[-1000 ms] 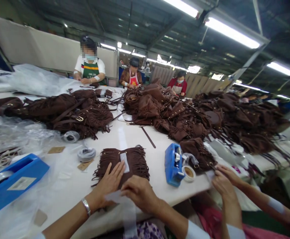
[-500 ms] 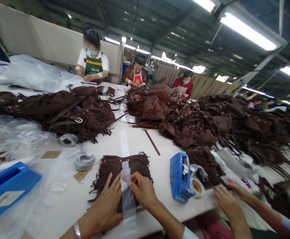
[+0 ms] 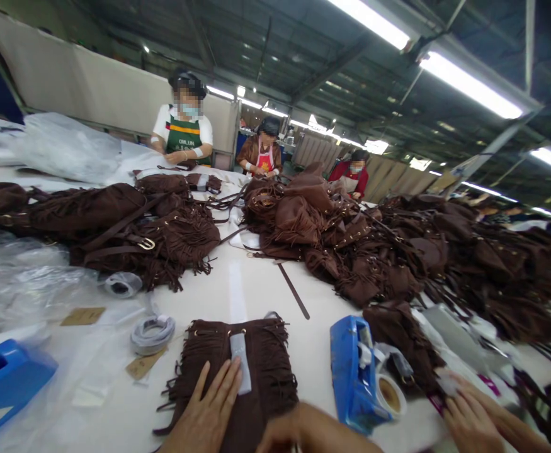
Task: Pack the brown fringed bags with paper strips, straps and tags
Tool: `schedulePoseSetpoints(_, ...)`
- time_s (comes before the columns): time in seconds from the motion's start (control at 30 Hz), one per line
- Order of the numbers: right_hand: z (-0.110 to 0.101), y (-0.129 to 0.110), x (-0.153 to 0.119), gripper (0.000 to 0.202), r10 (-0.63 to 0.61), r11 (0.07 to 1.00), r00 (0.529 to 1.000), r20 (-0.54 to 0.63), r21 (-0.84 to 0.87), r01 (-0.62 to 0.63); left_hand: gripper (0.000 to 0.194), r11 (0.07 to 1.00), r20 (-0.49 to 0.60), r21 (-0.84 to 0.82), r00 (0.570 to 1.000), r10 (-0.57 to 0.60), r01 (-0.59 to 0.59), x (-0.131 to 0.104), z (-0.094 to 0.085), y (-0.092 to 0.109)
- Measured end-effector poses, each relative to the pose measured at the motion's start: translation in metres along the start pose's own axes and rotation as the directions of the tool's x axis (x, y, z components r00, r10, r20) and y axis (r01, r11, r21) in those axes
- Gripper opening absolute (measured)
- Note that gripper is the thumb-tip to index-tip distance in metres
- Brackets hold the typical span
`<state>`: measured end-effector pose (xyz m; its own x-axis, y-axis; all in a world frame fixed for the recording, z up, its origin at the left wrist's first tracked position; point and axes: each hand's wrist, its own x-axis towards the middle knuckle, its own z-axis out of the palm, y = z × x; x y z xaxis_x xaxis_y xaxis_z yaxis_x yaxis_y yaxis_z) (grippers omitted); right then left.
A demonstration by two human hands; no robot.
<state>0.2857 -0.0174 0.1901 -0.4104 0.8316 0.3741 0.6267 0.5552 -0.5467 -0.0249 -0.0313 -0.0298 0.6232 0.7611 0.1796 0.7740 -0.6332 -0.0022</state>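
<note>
A dark brown fringed bag (image 3: 268, 352) lies flat on the white table in front of me, with metal eyelets along its top edge. Down its middle runs a short pale translucent strip (image 3: 241, 362). My left hand (image 3: 209, 406) rests flat on the bag, fingers stretched out, the fingertips touching the strip's left side. My right hand (image 3: 303, 431) is low over the bag's bottom right, blurred and cut by the frame edge. Its fingers look curled in; whatever they hold is hidden.
A blue tape dispenser (image 3: 351, 371) stands right of the bag beside a tape roll (image 3: 391, 395). A co-worker's hands (image 3: 473, 406) work farther right. Brown bags (image 3: 303, 220) are heaped behind. Left are a grey coil (image 3: 152, 333), a brown tag (image 3: 82, 316) and another blue dispenser (image 3: 11, 384).
My right hand has moved down and right, away from the strip it was pinching. The long translucent strip toward me no longer shows; a shorter piece lies on the bag. The view has shifted.
</note>
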Motion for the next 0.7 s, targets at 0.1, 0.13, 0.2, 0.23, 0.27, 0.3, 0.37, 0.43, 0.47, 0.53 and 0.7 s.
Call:
schedulePoseSetpoints(0.1,0.076,0.015,0.055,0.029,0.029,0.997,0.977,0.212,0.067,-0.044,0.077,0.987,-0.212,0.158,0.977,0.024,0.010,0.002,0.007,-0.003)
schedulePoseSetpoints(0.13,0.105,0.025,0.075,0.026,0.079,0.993,0.951,0.299,0.066,-0.103,0.074,0.983,-0.258,0.185,0.965,0.048,0.001,0.004,0.007,-0.004)
schedulePoseSetpoints(0.2,0.156,0.050,0.114,0.019,0.175,0.983,0.932,0.317,-0.108,-0.147,0.068,0.976,-0.311,0.215,0.946,0.093,-0.026,0.007,0.006,-0.006)
schedulePoseSetpoints(0.23,0.174,0.064,0.132,0.017,0.194,0.976,0.931,0.310,-0.153,-0.152,0.064,0.974,-0.329,0.223,0.938,0.111,-0.037,0.008,0.005,-0.007)
schedulePoseSetpoints(0.27,0.187,0.077,0.148,0.016,0.208,0.968,0.933,0.293,-0.200,-0.153,0.061,0.973,-0.342,0.228,0.932,0.121,-0.043,0.009,0.006,-0.008)
schedulePoseSetpoints(0.3,0.197,0.089,0.162,0.016,0.216,0.960,0.937,0.275,-0.237,-0.151,0.058,0.972,-0.347,0.231,0.930,0.123,-0.043,0.010,0.007,-0.009)
schedulePoseSetpoints(0.37,0.212,0.111,0.187,0.022,0.226,0.943,0.941,0.251,-0.300,-0.147,0.056,0.971,-0.342,0.234,0.932,0.120,-0.039,0.010,0.012,-0.010)
schedulePoseSetpoints(0.43,0.226,0.128,0.205,0.034,0.231,0.920,0.945,0.233,-0.368,-0.134,0.056,0.970,-0.329,0.241,0.937,0.122,-0.041,0.009,0.018,-0.012)
schedulePoseSetpoints(0.47,0.233,0.134,0.212,0.040,0.230,0.908,0.946,0.228,-0.400,-0.124,0.055,0.968,-0.321,0.245,0.939,0.126,-0.046,0.008,0.021,-0.013)
schedulePoseSetpoints(0.53,0.247,0.144,0.220,0.047,0.220,0.885,0.948,0.231,-0.455,-0.094,0.053,0.966,-0.320,0.254,0.938,0.137,-0.055,0.007,0.025,-0.014)
schedulePoseSetpoints(0.7,0.268,0.156,0.222,0.041,0.167,0.855,0.950,0.265,-0.519,-0.005,0.042,0.971,-0.323,0.239,0.941,0.097,-0.018,0.009,0.025,-0.013)
